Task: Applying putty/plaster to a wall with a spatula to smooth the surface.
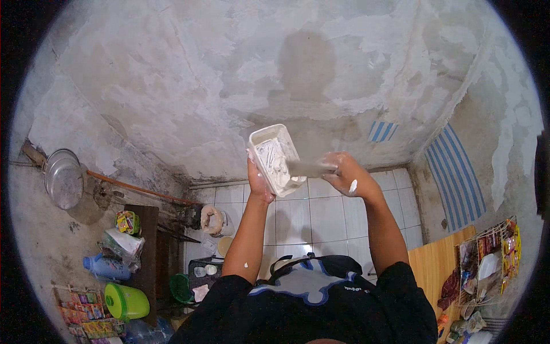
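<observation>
- Tray (267,133) is held by the left hand (258,179), gripped at its left side; the fingers underneath are hidden
- Scraper (312,168) is gripped in the right hand (347,173); its handle is hidden in the fist
- Tray is held up in front of the patchy wall (217,86), over the tiled floor (327,215)
- White paste (271,156) is spread unevenly in the tray, and the blade overlaps the tray's right side; blade contact with the paste cannot be told
- Step in hand, as judged: paste being worked or picked up with the blade
- Left grip should be firmed before the blade is pressed, since a sideways push could twist the tray
- Blade should be slid in at a low angle and paste gathered toward one wall, not chopped at
- Excess should be wiped off on the rim, over the tray, so drips are caught
- Load should be made even across the edge; lumps should be pressed out first
- Paste smear on the right hand should be wiped off, as grip could be made slippery
</observation>
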Motion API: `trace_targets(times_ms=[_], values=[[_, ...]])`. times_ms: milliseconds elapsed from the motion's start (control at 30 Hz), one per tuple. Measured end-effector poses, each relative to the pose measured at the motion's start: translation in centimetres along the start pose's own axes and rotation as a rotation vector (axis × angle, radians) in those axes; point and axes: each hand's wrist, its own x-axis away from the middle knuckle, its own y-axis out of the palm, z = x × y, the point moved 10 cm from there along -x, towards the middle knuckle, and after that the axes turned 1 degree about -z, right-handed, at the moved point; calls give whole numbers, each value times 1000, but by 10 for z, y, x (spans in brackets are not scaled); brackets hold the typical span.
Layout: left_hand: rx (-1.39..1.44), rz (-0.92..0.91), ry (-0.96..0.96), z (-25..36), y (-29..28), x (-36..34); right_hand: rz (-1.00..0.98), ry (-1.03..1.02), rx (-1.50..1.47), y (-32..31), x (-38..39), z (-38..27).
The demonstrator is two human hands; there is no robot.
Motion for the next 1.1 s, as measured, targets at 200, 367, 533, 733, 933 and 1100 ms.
trace_targets(times_ms=[200, 367, 533, 733, 933, 1100], values=[[-63, -152, -148, -26, 17, 5, 146, 334, 174, 1, -12, 32], [-165, -174, -126, -32, 24, 5, 96, 490, 218, 22, -16, 45], [-210, -164, -108, -47, 20, 2, 234, 369, 176, 23, -26, 47], [-174, -152, -100, -41, 16, -5, 132, 204, 183, 52, -32, 16], [-133, -117, -118, -30, 29, 0, -114, 232, 97, 51, -29, 14], [-5, -102, -66, -16, 24, -11, 143, 12, -44, 18, -28, 28]])
